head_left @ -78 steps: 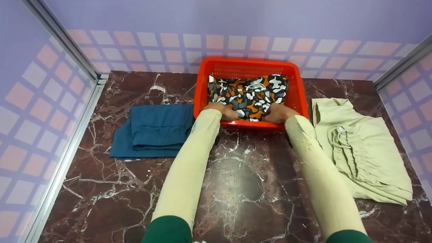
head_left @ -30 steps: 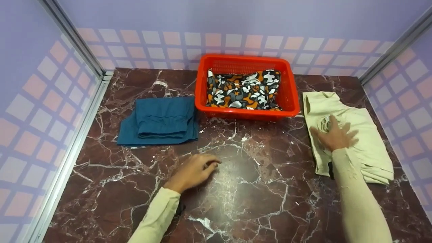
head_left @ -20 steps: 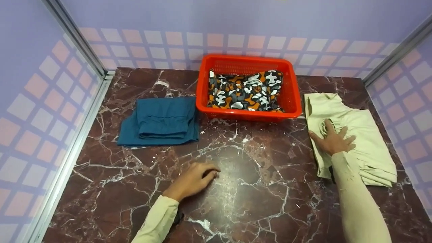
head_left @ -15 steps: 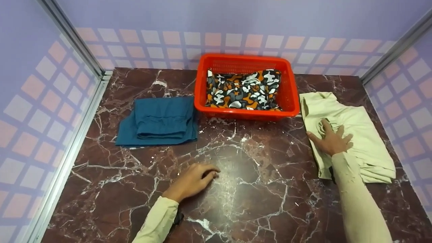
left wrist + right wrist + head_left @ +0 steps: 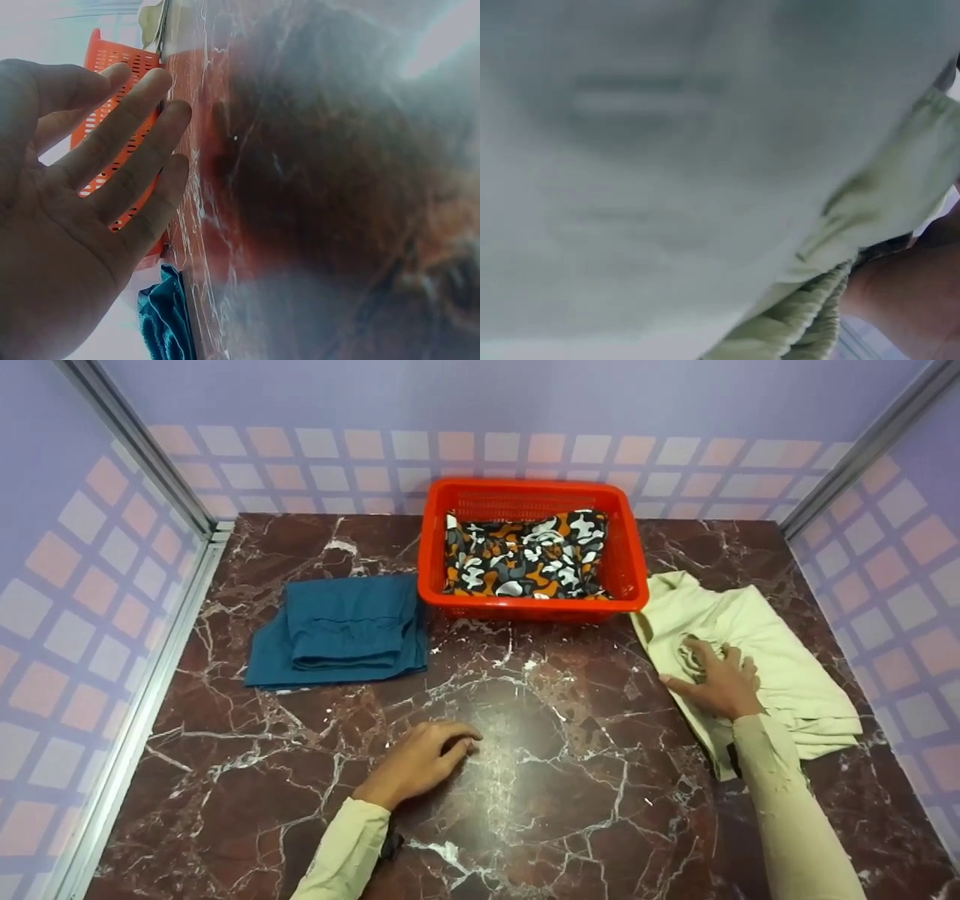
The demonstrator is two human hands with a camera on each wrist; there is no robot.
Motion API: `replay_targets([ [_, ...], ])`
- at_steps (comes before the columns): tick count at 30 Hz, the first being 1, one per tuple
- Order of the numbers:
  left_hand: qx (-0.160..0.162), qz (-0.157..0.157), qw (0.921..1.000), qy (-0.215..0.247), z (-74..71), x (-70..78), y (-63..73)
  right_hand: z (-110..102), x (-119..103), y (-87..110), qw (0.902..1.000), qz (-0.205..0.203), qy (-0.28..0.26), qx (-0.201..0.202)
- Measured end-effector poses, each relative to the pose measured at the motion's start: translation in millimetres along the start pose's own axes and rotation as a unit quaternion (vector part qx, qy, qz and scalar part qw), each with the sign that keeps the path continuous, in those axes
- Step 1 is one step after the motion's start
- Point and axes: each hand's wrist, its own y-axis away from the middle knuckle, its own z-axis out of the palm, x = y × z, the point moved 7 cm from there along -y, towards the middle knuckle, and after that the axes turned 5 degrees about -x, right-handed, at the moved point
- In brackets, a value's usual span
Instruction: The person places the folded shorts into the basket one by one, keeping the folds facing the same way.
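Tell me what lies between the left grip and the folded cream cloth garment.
Only bare, glossy dark-red marbled tabletop lies between the left grip and the cream garment; the head view shows it.

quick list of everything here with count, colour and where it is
marbled tabletop: 1, dark red-brown with white veins, beneath the basket and garments
plastic basket: 1, red, back centre
camouflage-print garment: 1, black, grey, white and orange, inside the basket
folded garment: 1, teal blue, left of the basket
drawstring garment: 1, pale cream, right of the basket
wall panels: 3, lilac with pink and white squares, back and both sides
metal strips: 3, silver-grey, both back corners and left edge
wrist items: 2, black, one per wrist, mostly hidden
sleeves: 2, cream, on both arms
left grip: 1, bare hand, front left of centre, holding nothing
right grip: 1, bare hand, on the drawstring garment
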Motion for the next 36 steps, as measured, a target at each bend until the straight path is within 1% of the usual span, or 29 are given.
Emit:
replay_targets([
  [5, 0.007, -0.008, 0.9999, -0.003, -2.1, -1.0, 2.9, 4.4, -13.2, 9.2, 0.9994, -0.033, -0.002, -0.014],
  [10, 0.014, -0.02, 0.9997, 0.008, -2.4, -1.2, 9.1, 11.5, -25.7, 18.6, 0.9969, -0.072, -0.002, -0.032],
  [16, 0.021, -0.013, 0.9997, 0.006, -0.1, -0.3, 14.6, 16.5, -33.6, 33.7, 0.9926, -0.102, -0.022, -0.063],
  [22, 0.024, 0.0, 0.9996, 0.011, 0.5, 2.4, 13.5, 19.3, -41.0, 49.1, 0.9876, -0.141, -0.037, -0.058],
  [27, 0.024, 0.006, 0.9997, 0.007, -0.2, 6.5, 8.6, 24.4, -48.4, 61.6, 0.9868, -0.145, -0.049, -0.053],
  [31, 0.021, 0.001, 0.9997, 0.009, -0.7, 7.8, 6.0, 29.8, -57.2, 70.3, 0.9858, -0.148, -0.058, -0.054],
  [36, 0.023, -0.009, 0.9997, 0.003, -0.8, 9.1, 5.7, 36.5, -69.5, 79.4, 0.983, -0.169, -0.051, -0.05],
])
